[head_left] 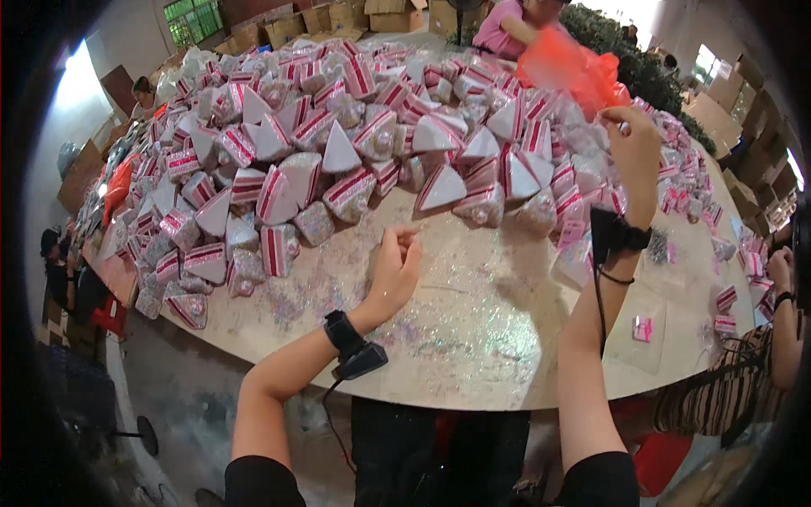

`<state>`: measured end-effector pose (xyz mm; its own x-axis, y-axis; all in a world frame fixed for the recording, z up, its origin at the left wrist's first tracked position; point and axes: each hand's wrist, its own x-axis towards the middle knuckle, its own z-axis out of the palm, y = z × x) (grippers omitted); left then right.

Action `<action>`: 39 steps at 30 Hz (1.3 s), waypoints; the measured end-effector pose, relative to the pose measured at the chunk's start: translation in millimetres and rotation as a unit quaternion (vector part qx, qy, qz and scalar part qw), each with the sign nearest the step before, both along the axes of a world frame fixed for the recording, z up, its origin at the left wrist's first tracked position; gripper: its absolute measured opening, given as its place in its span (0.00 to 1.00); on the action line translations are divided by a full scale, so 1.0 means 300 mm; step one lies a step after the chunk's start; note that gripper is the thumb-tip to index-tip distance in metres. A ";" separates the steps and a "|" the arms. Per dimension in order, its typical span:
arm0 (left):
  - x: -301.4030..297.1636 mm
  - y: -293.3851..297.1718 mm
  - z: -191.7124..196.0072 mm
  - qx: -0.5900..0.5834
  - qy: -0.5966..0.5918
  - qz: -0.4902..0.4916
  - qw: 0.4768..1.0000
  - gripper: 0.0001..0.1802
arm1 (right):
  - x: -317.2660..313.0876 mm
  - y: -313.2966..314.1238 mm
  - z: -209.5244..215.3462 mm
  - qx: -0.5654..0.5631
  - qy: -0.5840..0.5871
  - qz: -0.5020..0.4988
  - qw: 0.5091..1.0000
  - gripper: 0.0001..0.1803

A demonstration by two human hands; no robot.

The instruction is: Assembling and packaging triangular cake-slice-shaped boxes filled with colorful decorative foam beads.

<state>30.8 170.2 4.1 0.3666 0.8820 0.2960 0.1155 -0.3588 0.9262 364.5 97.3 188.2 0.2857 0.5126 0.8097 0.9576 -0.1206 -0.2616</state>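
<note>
A large heap of wedge-shaped toy cake slices (pixel 340 150), white with pink and red striped sides and glittery ends, covers the far part of a pale table (pixel 473 296). My left hand (pixel 394 272) hovers over the table in front of the heap, fingers curled in and thumb close to them. Farther right, my right hand (pixel 635 152) is raised beside the heap, its fingertips drawn together in a pinch. I cannot make out anything in either hand. Loose glitter (pixel 291 296) is scattered over the tabletop below my left hand. Each wrist wears a black strapped device with a cable.
A red plastic bag (pixel 562 72) lies behind the heap, near a person in pink (pixel 504 32). A co-worker's hand (pixel 779 269) is at the right edge. A small pink item (pixel 643 329) rests on clear plastic at the right. Cardboard boxes (pixel 283 31) line the back.
</note>
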 end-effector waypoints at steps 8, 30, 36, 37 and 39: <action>-0.001 -0.008 0.052 -0.083 -0.066 -0.023 0.994 0.10 | 0.056 0.092 -0.027 -0.031 -0.095 0.080 0.992 0.07; -0.006 -0.030 0.050 -0.110 -0.047 -0.074 0.990 0.08 | 0.062 -0.036 -0.039 0.148 -0.069 -0.040 0.986 0.07; 0.005 -0.028 0.066 -0.101 -0.028 -0.073 0.992 0.09 | 0.156 0.026 -0.123 0.199 -0.086 -0.036 0.975 0.07; 0.002 -0.019 0.060 -0.112 -0.048 -0.086 0.989 0.10 | 0.179 0.039 -0.132 0.175 -0.093 -0.044 0.979 0.06; 0.003 -0.021 0.074 -0.116 -0.040 -0.088 0.989 0.09 | 0.221 0.066 -0.180 0.099 -0.009 -0.041 0.994 0.05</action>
<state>31.7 163.9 26.2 0.5032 0.8546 0.1284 -0.0070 -0.1446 0.9895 430.8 117.0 134.2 0.3036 0.3186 0.8980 0.9517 -0.1461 -0.2699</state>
